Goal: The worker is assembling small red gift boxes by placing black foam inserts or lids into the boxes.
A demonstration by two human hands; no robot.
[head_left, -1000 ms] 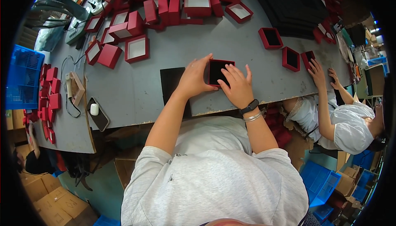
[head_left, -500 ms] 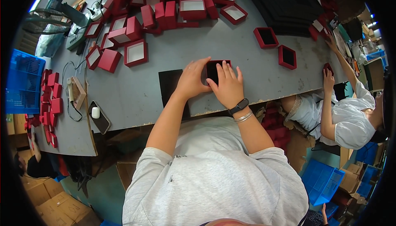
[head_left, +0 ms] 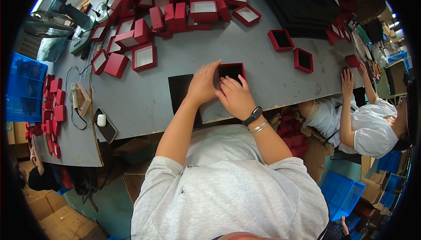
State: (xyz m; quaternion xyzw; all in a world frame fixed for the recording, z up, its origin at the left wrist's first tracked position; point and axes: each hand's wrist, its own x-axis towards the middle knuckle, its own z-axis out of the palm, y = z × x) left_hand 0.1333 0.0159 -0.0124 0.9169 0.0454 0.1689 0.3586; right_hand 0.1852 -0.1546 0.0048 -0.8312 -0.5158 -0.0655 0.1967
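Note:
A red box (head_left: 244, 70) with a black lining (head_left: 230, 71) inside stands on the table in front of me. My left hand (head_left: 202, 84) is curved along the box's left side, thumb near its near corner, and steadies it. My right hand (head_left: 237, 99) reaches over the near edge. Its fingers lie stretched and slightly apart on the black lining; the thumb points toward my left hand. The near part of the box is hidden under my hands. Left of it lies a flat black sheet (head_left: 179, 90), partly under my left forearm.
Red boxes with white insides (head_left: 144, 56) are heaped at the far left. Two black-lined red boxes (head_left: 303, 60) stand right, near a black sheet stack (head_left: 298, 10). A phone (head_left: 105, 128) carries a white case. At right a co-worker (head_left: 372, 126) handles a red box (head_left: 352, 60).
My right hand's fingers have drawn back toward me and bunched closer together inside the box, baring more lining. My left hand barely moved. The co-worker's hands shifted, one now at a red box.

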